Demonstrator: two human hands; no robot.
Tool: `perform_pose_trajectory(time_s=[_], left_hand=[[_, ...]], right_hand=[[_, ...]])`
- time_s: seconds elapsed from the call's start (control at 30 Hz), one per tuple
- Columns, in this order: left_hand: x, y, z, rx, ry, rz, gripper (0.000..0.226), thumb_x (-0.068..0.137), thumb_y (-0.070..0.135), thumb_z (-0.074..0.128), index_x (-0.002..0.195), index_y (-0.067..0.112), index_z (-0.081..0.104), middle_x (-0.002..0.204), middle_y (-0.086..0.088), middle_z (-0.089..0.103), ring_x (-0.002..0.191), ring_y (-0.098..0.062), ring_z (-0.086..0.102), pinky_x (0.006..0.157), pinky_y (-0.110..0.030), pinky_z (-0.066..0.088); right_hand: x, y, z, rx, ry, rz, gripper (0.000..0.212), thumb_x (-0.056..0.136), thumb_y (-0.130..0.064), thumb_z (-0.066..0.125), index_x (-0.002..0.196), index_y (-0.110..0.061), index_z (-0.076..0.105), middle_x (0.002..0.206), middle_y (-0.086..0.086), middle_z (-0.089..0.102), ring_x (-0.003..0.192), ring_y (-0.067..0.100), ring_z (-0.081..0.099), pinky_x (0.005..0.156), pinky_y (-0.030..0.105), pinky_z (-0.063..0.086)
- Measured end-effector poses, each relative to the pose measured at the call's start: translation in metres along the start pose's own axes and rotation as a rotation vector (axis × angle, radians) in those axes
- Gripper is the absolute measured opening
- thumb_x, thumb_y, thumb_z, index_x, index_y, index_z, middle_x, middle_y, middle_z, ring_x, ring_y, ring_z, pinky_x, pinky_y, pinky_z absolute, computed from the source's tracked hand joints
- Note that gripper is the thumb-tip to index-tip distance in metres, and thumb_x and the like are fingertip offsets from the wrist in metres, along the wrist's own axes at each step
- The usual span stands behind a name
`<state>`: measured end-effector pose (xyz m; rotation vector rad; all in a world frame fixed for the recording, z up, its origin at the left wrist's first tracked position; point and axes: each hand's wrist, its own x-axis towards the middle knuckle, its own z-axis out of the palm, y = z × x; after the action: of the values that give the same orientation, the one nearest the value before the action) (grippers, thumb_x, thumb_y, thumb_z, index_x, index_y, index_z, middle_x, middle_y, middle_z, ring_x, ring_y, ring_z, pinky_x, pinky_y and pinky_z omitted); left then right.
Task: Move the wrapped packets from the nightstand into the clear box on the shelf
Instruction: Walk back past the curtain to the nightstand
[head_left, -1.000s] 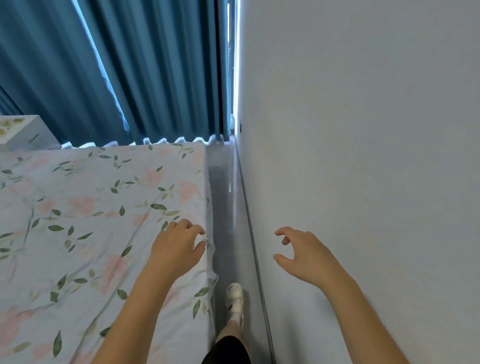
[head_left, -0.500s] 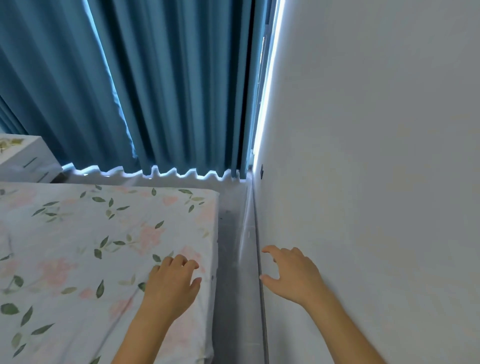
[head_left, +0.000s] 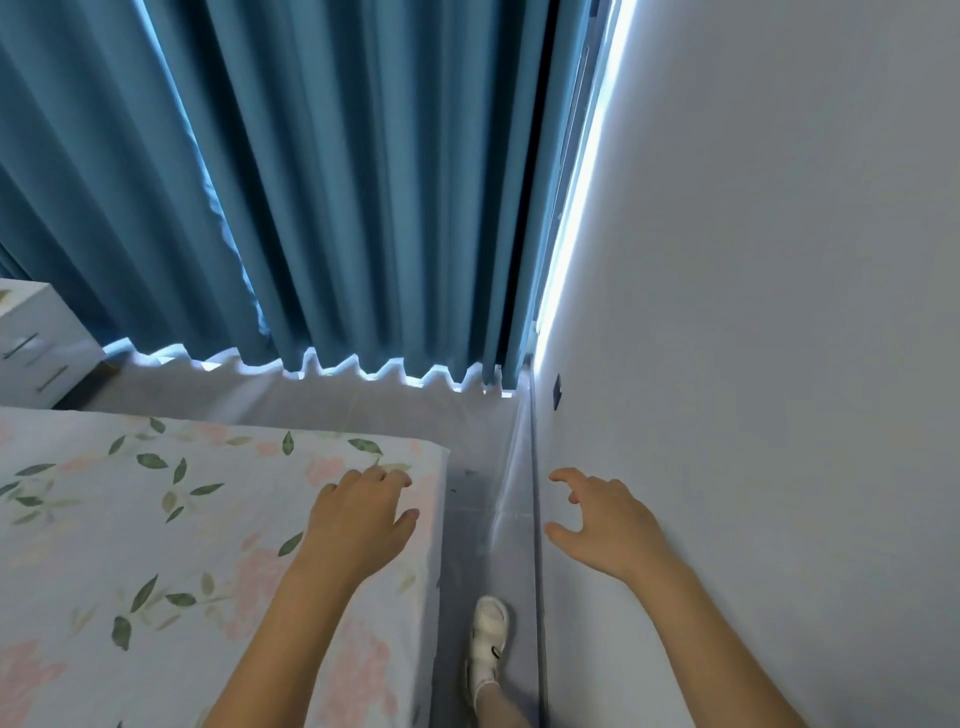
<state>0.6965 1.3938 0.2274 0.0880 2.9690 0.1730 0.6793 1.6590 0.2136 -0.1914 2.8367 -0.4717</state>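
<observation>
Both hands empty, fingers loosely curled: left hand (head_left: 358, 525) over floral bed (head_left: 130, 519), right hand (head_left: 608, 525) by wall (head_left: 779, 364). Nightstand (head_left: 36, 343) at 9 o'clock. No readable writing.

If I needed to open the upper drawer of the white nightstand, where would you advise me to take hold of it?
Probably by its slim bar handle, the only grippable part on the flat drawer front. Come from the front of the nightstand, which faces the floor beside the curtain, curling fingers over the bar. The empty left hand is nearer.
</observation>
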Motion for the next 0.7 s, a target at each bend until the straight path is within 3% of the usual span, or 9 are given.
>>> perform_pose_trajectory(time_s=[0.17, 0.3, 0.5, 0.7], left_hand=[[0.175, 0.008, -0.049, -0.059, 0.061, -0.002, 0.043, 0.094, 0.041, 0.044, 0.135, 0.025, 0.048, 0.133, 0.003, 0.056, 0.121, -0.021, 0.052, 0.093, -0.032, 0.043], [0.282, 0.011, -0.089, -0.037, 0.089, -0.014, 0.038, 0.094, 0.039, 0.045, 0.127, 0.022, 0.052, 0.119, 0.001, 0.06, 0.114, -0.02, 0.054, 0.077, -0.031, 0.04], [0.389, -0.023, -0.118, -0.035, 0.044, -0.048, 0.035, 0.095, 0.041, 0.044, 0.126, 0.028, 0.052, 0.123, 0.004, 0.057, 0.116, -0.02, 0.052, 0.096, -0.039, 0.037], [0.483, -0.071, -0.118, -0.131, 0.041, -0.142, 0.035, 0.094, 0.045, 0.044, 0.123, 0.028, 0.056, 0.123, 0.006, 0.059, 0.116, -0.018, 0.051, 0.089, -0.031, 0.042]], right_hand=[[0.161, 0.021, -0.06, -0.011, 0.016, 0.027, 0.06, 0.087, -0.051, 0.054, 0.141, -0.034, 0.034, 0.127, -0.004, 0.055, 0.121, 0.02, 0.046, 0.093, 0.035, 0.047], [0.258, 0.021, -0.115, -0.006, 0.036, 0.054, 0.057, 0.087, -0.051, 0.054, 0.139, -0.035, 0.037, 0.126, -0.004, 0.056, 0.121, 0.02, 0.047, 0.093, 0.035, 0.047], [0.367, 0.0, -0.17, -0.04, -0.01, 0.035, 0.055, 0.088, -0.045, 0.055, 0.139, -0.033, 0.038, 0.131, -0.003, 0.054, 0.121, 0.02, 0.048, 0.095, 0.037, 0.047], [0.471, -0.028, -0.185, -0.082, -0.027, -0.044, 0.047, 0.089, -0.045, 0.055, 0.133, -0.032, 0.044, 0.122, -0.005, 0.058, 0.115, 0.018, 0.053, 0.088, 0.03, 0.047]])
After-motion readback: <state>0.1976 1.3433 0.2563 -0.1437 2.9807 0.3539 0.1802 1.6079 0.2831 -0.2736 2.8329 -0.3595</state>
